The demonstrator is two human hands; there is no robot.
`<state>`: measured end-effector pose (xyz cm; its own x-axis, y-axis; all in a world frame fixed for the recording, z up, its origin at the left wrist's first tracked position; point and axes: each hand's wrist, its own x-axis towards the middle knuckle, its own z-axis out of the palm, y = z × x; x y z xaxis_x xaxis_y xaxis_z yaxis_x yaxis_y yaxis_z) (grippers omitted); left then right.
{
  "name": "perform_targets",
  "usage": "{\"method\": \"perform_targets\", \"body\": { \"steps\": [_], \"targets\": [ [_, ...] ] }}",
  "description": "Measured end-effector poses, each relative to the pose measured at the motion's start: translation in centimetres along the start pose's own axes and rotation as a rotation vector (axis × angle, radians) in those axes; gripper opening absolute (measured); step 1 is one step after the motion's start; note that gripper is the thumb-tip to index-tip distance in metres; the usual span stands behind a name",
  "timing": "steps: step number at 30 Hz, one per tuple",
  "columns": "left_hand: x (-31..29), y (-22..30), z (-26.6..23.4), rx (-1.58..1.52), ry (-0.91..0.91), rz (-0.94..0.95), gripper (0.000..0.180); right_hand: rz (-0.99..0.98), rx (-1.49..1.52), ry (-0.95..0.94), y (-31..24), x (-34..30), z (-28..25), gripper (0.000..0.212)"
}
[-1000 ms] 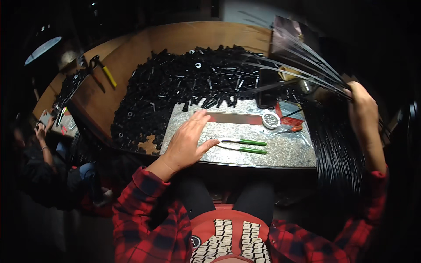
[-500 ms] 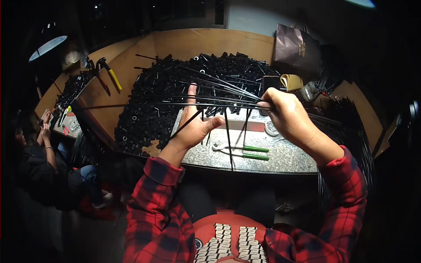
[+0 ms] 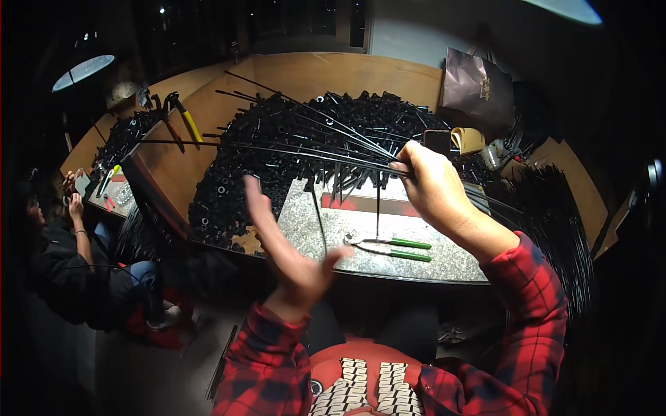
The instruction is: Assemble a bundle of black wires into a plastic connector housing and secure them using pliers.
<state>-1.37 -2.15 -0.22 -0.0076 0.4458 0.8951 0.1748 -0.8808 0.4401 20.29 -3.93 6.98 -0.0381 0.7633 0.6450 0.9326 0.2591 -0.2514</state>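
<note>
My right hand (image 3: 436, 186) is closed around a bundle of thin black rods (image 3: 380, 158), held above the bench. The rods fan out leftward from the fist over a heap of small black tubular parts (image 3: 243, 166), and some stick out behind the fist to the right. A few rods hang down below the bundle. Slightly blurred, my left hand (image 3: 295, 260) is apart from the rods near the front edge, fingers stretched out and thumb spread, holding nothing. Between the hands, pliers with green handles (image 3: 411, 243) lie on a speckled stone slab (image 3: 298, 215).
Wooden boards (image 3: 388, 73) wall the bench. Yellow-handled pliers (image 3: 186, 121) hang over the left divider. At back right stand a dark paper bag (image 3: 475, 87) and a yellow roll (image 3: 468, 140); more black rods (image 3: 548, 208) lie right. Another person (image 3: 73, 270) sits at far left.
My left hand has dropped toward me, away from under the rods. The right hand has shifted slightly left with the bundle, whose rods now slant further up and away.
</note>
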Motion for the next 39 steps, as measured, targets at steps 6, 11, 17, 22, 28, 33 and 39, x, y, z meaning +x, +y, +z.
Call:
{"method": "perform_targets", "body": {
  "steps": [6, 11, 17, 22, 28, 33, 39],
  "targets": [
    [2.3, -5.8, 0.9, -0.345, -0.124, -0.436, 0.124, -0.06, 0.063, 0.009, -1.9, -0.8, 0.5, 0.012],
    [3.5, -3.5, 2.3, -0.687, -0.243, -0.479, 0.111, -0.015, 0.048, -0.174, -2.5, -1.1, 0.8, 0.018],
    [2.2, -2.3, 2.8, -0.513, -0.36, -0.325, 0.112, 0.087, 0.205, -0.274, -2.9, -0.4, 0.5, 0.026],
    [1.4, -1.0, 3.5, -0.381, -0.503, -0.438, 0.118, 0.044, 0.357, -0.263, -3.1, -0.2, 1.2, 0.033],
    [-1.1, -3.2, 6.1, -0.13, -0.201, -0.297, 0.101, -0.078, 0.372, -0.195, -4.2, -0.8, 1.9, 0.04],
    [1.9, -7.3, 3.9, -0.767, 0.218, -0.499, 0.049, -0.008, 0.447, -0.378, -4.2, -3.9, 1.1, 0.044],
    [3.5, -7.3, 1.9, -0.317, -0.026, -0.471, 0.017, 0.072, 0.556, -0.458, -4.0, -6.7, 0.9, 0.044]
  ]
}}
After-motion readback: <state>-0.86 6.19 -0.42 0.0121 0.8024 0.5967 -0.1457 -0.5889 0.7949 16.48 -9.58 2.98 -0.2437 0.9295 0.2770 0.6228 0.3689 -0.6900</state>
